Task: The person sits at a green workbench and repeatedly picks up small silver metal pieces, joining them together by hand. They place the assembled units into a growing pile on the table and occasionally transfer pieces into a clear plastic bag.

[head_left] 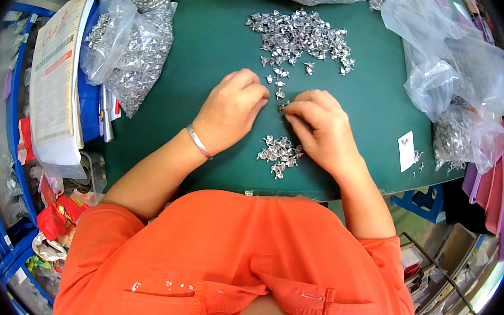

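Observation:
My right hand (325,128) is closed in a pinch, with a small shiny metal part (281,107) at its fingertips. Across a narrow gap, my left hand (231,106) has its fingers curled together; what they hold, if anything, is hidden. A few loose silver metal pieces (280,83) lie in a short line between the hands and the large heap of metal pieces (303,37) at the far side. Nearer my body, below the right fingertips, sits a smaller pile of metal pieces (280,154). A metal bangle (198,141) circles my left wrist.
Everything lies on a green table (214,40). Plastic bags of metal parts (144,52) and a stack of papers (59,68) stand at the left. Clear bags (451,73) cover the right edge, near a white slip (406,152). A blue stool (422,202) stands below.

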